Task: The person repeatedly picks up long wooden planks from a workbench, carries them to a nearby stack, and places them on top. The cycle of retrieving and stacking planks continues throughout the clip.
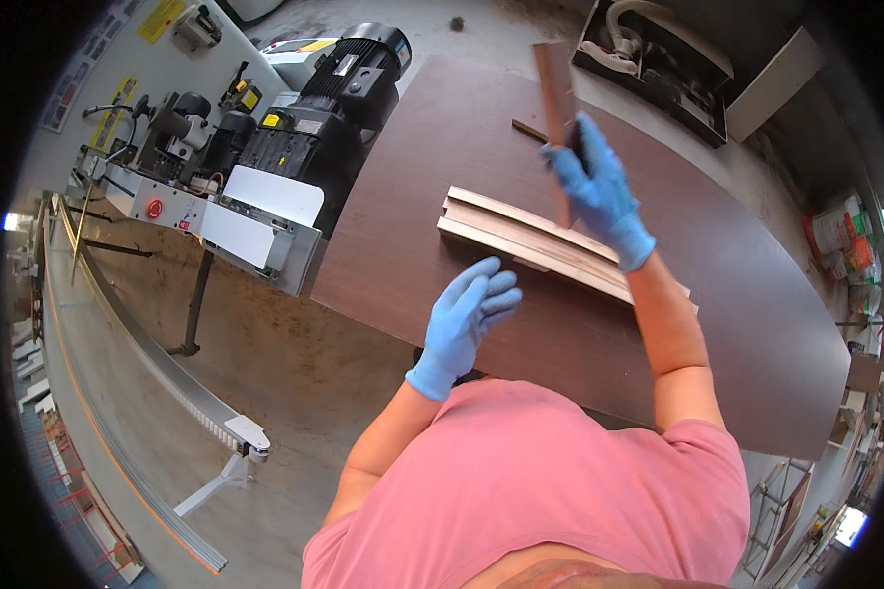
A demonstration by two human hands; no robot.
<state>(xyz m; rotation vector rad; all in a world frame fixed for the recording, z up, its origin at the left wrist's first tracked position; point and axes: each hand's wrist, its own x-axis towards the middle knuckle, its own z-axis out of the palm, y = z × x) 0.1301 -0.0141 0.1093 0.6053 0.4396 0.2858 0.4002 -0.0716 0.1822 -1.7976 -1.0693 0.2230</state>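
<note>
My right hand [604, 191], in a blue glove, is raised over the brown table [746, 324] and closed round a flat brown strip [554, 83]. The strip stands lengthwise away from me, slightly blurred, and a dark patch shows between thumb and fingers. Below the hand lie pale grooved wooden profiles [521, 233], side by side and slanting down to the right. My left hand [467, 319], gloved too, hovers by their near left end with loosely bent fingers and nothing visible in it. Beyond the profiles, a short thin brown piece [528, 130] lies partly behind the strip.
At left stands a machine with a black motor [354, 74], a red button [154, 208] and a white guard [275, 196] close to the table's edge. A long metal rail [157, 358] runs beside it. An open dark box [658, 64] sits on the floor beyond the table.
</note>
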